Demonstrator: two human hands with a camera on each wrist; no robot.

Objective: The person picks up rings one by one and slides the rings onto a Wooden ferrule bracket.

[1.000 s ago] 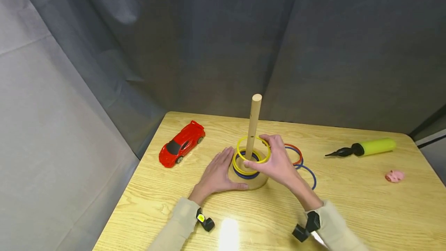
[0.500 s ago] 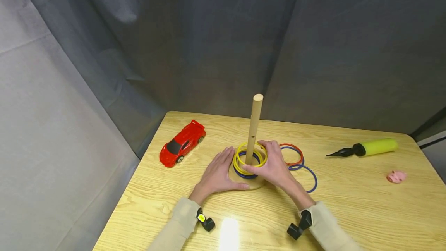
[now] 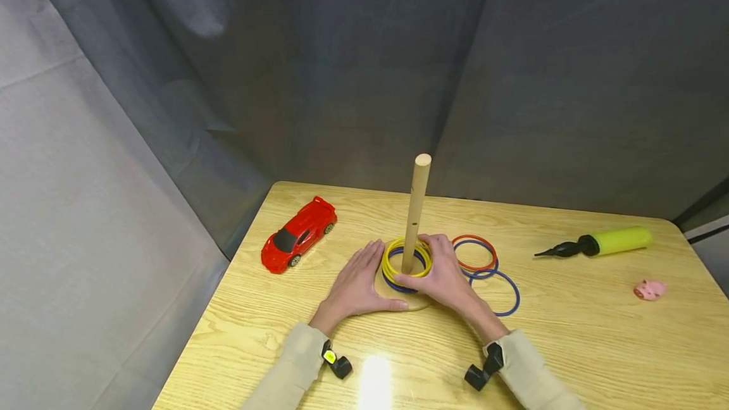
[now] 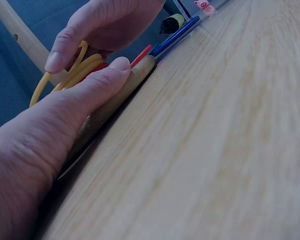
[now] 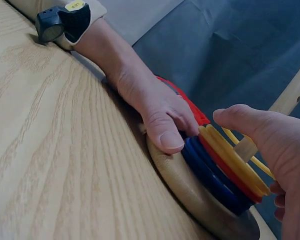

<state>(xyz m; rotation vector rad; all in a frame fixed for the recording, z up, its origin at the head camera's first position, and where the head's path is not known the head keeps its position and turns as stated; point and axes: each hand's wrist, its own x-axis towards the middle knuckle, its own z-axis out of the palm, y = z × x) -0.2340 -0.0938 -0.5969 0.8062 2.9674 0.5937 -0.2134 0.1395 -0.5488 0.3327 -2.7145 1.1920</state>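
Note:
An upright wooden peg [image 3: 417,207] stands on a round wooden base [image 5: 175,175]. Blue, red and yellow rings [image 5: 217,177] are stacked around its foot. My right hand [image 3: 450,277] pinches another yellow ring [image 4: 38,90] between thumb and fingers; this ring encircles the peg and tilts just above the stack. Its fingertips are partly hidden behind the ring and peg. My left hand [image 3: 357,285] rests along the left side of the base, fingers straight, with the thumb spread over the near edge.
Right of the base, a red ring [image 3: 494,258] and blue rings [image 3: 517,299] overlap on the table. A red toy car [image 3: 299,236] sits at the left. Farther right are a yellow-green balloon pump [image 3: 621,240] and a pink toy pig [image 3: 650,290]. Grey cloth [image 3: 364,81] hangs behind.
My right hand has lowered the yellow ring along the peg to the top of the stack, shifting slightly left. My left hand has stayed on the base.

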